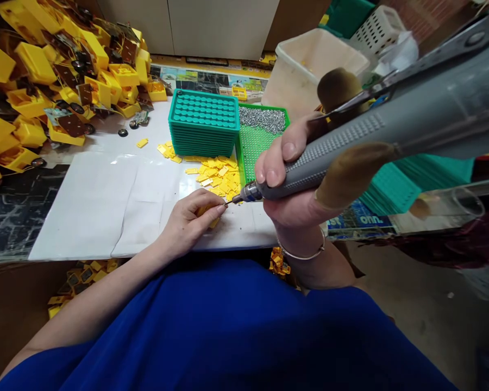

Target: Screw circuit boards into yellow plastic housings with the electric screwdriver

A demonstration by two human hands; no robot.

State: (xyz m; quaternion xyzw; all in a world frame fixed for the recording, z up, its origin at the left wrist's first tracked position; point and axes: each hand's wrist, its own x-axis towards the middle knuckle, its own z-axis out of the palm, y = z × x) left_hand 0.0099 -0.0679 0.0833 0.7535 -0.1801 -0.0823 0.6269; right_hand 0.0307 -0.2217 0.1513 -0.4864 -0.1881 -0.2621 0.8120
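My right hand point(293, 168) is wrapped round a grey electric screwdriver point(342, 141), which slants down to the left. Its thin bit ends at the fingertips of my left hand point(195, 217). Closed over a small yellow plastic part point(214, 221), my left hand rests on the white work surface and hides most of that part. Just beyond it lies a heap of flat yellow pieces point(220, 176). A green perforated tray point(261, 144) holds many small silver screws point(263, 119) at its far end.
A stack of teal trays point(204, 122) stands behind the yellow pieces. Yellow housings with circuit boards and wires point(65, 70) are piled at the far left. A whitish bin point(305, 65) stands behind the green tray. More teal trays point(395, 187) sit at right.
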